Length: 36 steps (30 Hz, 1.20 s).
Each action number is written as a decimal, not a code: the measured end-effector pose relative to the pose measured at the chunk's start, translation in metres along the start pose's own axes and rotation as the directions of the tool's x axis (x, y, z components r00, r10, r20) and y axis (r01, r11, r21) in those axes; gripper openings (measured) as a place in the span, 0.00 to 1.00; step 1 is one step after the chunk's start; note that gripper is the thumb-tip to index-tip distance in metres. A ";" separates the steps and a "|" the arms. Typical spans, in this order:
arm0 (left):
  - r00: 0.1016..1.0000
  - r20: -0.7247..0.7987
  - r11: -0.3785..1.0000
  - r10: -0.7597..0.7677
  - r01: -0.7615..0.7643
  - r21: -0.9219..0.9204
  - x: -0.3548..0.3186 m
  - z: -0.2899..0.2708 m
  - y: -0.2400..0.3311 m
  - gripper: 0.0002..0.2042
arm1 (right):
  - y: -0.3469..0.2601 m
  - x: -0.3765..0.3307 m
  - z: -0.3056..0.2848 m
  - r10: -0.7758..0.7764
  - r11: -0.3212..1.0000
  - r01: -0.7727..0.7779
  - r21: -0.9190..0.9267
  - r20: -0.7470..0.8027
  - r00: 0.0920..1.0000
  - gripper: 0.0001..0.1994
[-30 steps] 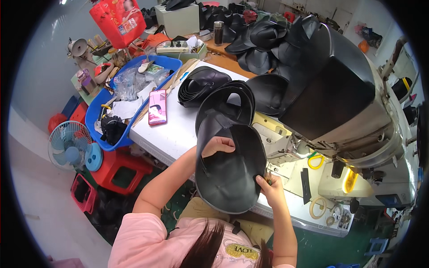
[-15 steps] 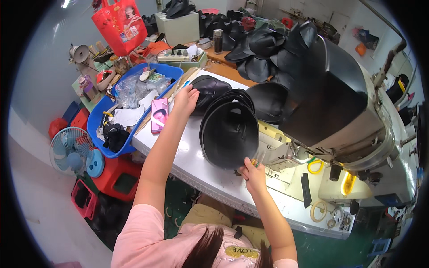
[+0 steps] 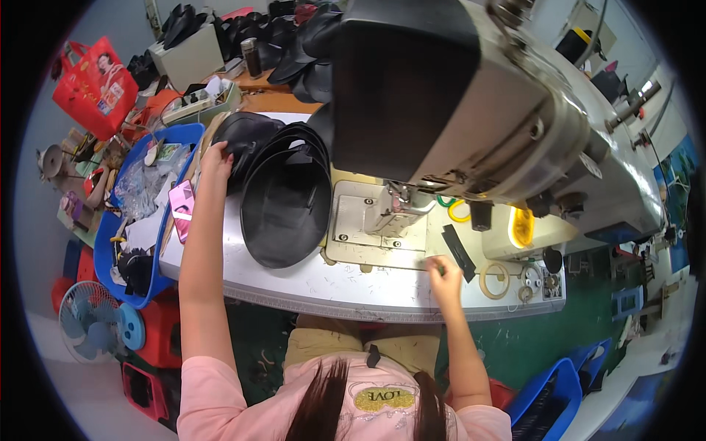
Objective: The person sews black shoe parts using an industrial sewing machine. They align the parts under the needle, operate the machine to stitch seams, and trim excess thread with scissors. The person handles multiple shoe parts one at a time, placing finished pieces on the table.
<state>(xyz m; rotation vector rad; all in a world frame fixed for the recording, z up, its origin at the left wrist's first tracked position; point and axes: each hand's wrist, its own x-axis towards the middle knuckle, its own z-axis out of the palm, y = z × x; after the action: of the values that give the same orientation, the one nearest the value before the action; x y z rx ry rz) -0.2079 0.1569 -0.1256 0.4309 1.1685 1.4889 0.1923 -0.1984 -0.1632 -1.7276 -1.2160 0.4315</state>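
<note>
My left hand (image 3: 216, 160) is at the left edge of a black leather-like piece (image 3: 254, 132), its fingers bent onto that edge. Right beside this piece stands a nested stack of black, bowl-shaped pieces (image 3: 287, 209), open side facing me, on the white table. Over the front of the sewing machine's metal bed plate (image 3: 353, 250), my right hand (image 3: 445, 281) has its fingers curled together. Whatever may be in it is too small to make out. The sewing machine's head (image 3: 441, 110) looms above, its needle area (image 3: 397, 209) to the right of the stack.
A pink-screened phone (image 3: 182, 206) lies left of my forearm, beside a blue basket (image 3: 193, 136) of bags and scraps. Yellow-handled scissors (image 3: 460, 212), a black strip (image 3: 458, 252) and a tape roll (image 3: 494, 280) lie right of the needle. A fan (image 3: 90, 323) stands lower left.
My right hand has moved away from the stack's lower rim, rightward along the machine bed. The left hand stays by the black piece, fingers more bent. The whole view has turned to the right.
</note>
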 end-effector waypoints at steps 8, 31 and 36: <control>0.899 0.293 0.880 0.326 -0.175 -0.442 -0.117 -0.037 0.051 0.18 | 0.011 0.015 -0.054 -0.067 0.911 -0.018 -0.412 -0.191 0.979 0.07; 0.651 0.661 0.926 -0.373 0.214 0.312 -0.369 0.015 -0.097 0.14 | -0.122 -0.048 -0.036 0.068 0.914 -0.171 0.367 0.276 0.959 0.04; 0.659 0.700 0.940 -0.277 0.035 0.339 -0.374 0.013 -0.104 0.13 | -0.119 -0.057 -0.006 0.062 0.842 -0.281 0.460 0.436 0.898 0.08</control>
<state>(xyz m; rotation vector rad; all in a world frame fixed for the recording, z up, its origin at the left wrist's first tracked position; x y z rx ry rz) -0.0321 -0.1865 -0.0838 1.0144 0.7223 0.8156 0.1074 -0.2435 -0.0725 -1.3110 -1.0872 1.1705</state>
